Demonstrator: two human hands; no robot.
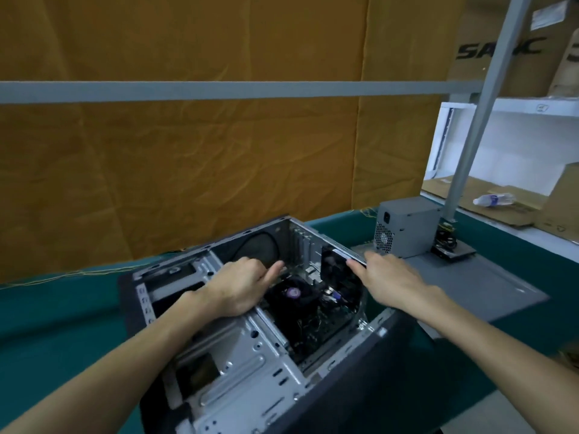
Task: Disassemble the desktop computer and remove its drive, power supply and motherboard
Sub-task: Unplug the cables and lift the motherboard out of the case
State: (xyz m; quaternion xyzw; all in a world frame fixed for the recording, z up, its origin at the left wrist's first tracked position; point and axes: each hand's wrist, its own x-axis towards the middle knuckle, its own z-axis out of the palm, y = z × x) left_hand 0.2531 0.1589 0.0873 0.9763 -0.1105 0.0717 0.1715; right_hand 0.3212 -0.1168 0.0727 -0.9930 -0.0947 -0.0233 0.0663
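The open desktop case [250, 355] lies on its side on the green table. Inside it the motherboard [326, 321] lies with a black CPU cooler fan [293, 294] on it. My left hand [238, 286] rests on the drive cage edge, its fingers reaching down beside the cooler; what they touch is hidden. My right hand [385, 277] grips the case's rear top rim by the black rear fan [333, 270]. The grey power supply [407, 227] stands outside the case on the removed side panel [470, 292].
A green mat [62, 324] covers the table. Behind it hangs an orange cloth with a grey bar across. A slanted grey post [470, 145] rises at the right. Cardboard, a plastic bottle [493, 200] and white shelves lie beyond. Black cables [448, 239] trail from the supply.
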